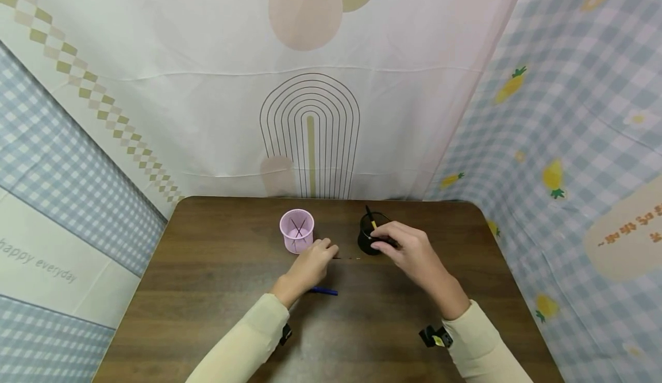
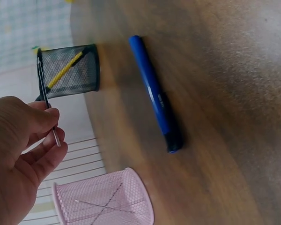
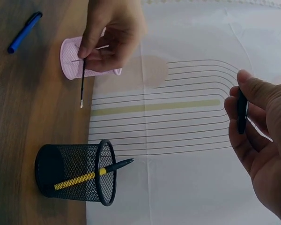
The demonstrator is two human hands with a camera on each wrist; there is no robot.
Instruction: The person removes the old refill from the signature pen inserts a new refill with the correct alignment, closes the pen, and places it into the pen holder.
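Note:
My left hand (image 1: 308, 263) pinches a thin dark stick (image 3: 83, 84) with a pale end, which looks like a pen refill, between thumb and fingertips. It is in front of a pink mesh cup (image 1: 297, 242) that holds two thin dark sticks (image 2: 107, 206), crossed. My right hand (image 1: 411, 251) is beside and partly over a black mesh cup (image 3: 75, 159) in the head view. Between its thumb and fingers is a short black tapered piece (image 3: 242, 110); I cannot tell its exact kind. A yellow pen (image 3: 79, 180) with black ends leans inside the black cup.
A blue pen (image 2: 152, 89) lies on the brown wooden table (image 1: 217, 314), near the left wrist. A white printed cloth (image 1: 222, 124) hangs behind the table's far edge, and a blue checked cloth (image 1: 558, 113) hangs at the right.

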